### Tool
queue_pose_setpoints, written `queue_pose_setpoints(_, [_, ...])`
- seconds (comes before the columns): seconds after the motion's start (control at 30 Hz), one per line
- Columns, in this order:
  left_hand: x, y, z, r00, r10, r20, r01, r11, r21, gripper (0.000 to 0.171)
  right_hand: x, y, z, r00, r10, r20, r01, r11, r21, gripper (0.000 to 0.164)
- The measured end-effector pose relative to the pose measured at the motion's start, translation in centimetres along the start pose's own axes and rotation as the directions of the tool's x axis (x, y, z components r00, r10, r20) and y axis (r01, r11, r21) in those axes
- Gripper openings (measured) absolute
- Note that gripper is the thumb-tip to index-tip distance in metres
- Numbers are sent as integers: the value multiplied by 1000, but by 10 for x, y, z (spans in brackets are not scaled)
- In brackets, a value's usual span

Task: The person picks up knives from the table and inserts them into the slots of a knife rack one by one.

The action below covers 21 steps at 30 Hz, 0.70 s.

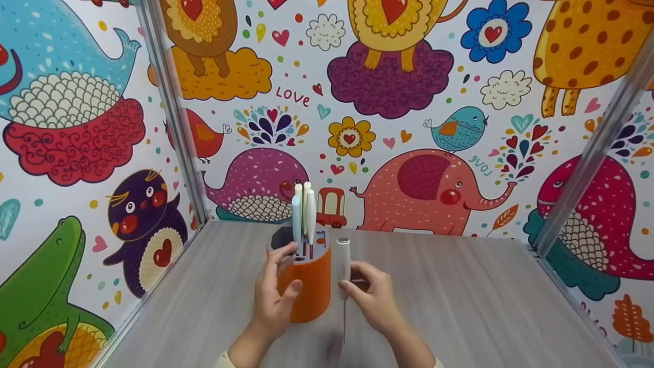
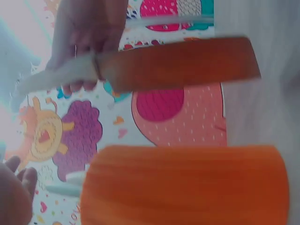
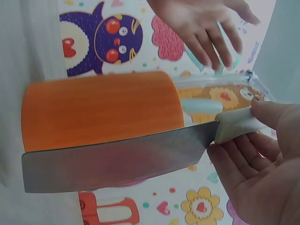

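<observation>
My right hand grips the pale handle of a cleaver, thumb on one side and fingers on the other. In the head view the cleaver's blade points down toward the table, edge-on to me. Its wide metal face overlaps the orange knife block in the right wrist view. My left hand is at the block's left side, fingers spread, with the fingertips near its top rim. Several knives with pale handles stand upright in the block's slots, one of them light blue.
The block stands on a grey wood-grain table. Cartoon-printed walls rise at the back and both sides, with metal posts at the corners. A dark opening shows in the block's top at the left.
</observation>
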<state>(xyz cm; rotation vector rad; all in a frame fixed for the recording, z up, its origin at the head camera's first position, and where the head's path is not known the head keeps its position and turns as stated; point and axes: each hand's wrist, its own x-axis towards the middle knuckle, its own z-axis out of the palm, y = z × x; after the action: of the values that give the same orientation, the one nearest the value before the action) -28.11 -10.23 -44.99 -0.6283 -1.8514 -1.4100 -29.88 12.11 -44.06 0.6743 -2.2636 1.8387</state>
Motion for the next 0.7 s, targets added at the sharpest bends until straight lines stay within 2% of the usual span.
queue_pose_setpoints(0.07, [-1, 8, 3, 996, -71, 56, 73, 997, -37, 53, -2, -3, 6, 1000, 4, 16, -4, 1000, 4, 30])
queue_pose_setpoints(0.13, [-2, 13, 7, 982, -149, 115, 157, 985, -69, 50, -4, -5, 11, 999, 5, 32, -5, 1000, 4, 30])
queue_pose_setpoints(0.27, [-4, 15, 13, 935, -269, 232, 297, 950, -96, 47, -7, -9, 20, 998, 15, 55, -15, 1000, -7, 29])
queue_pose_setpoints(0.37, [-5, 13, 16, 905, -299, 302, 341, 935, -96, 42, -9, -9, 26, 998, -3, 59, 4, 1000, -17, 25])
queue_pose_setpoints(0.5, [-6, 12, 20, 882, -308, 357, 371, 921, -122, 36, -11, -8, 32, 996, -83, 39, 84, 996, -36, 20])
queue_pose_setpoints(0.6, [-8, 14, 22, 881, -302, 363, 376, 914, -152, 35, -12, -5, 35, 992, -126, 17, 127, 991, -51, 17])
queue_pose_setpoints(0.7, [-11, 15, 24, 889, -292, 352, 369, 912, -177, 34, -12, -2, 38, 990, -144, 9, 144, 988, -59, 16])
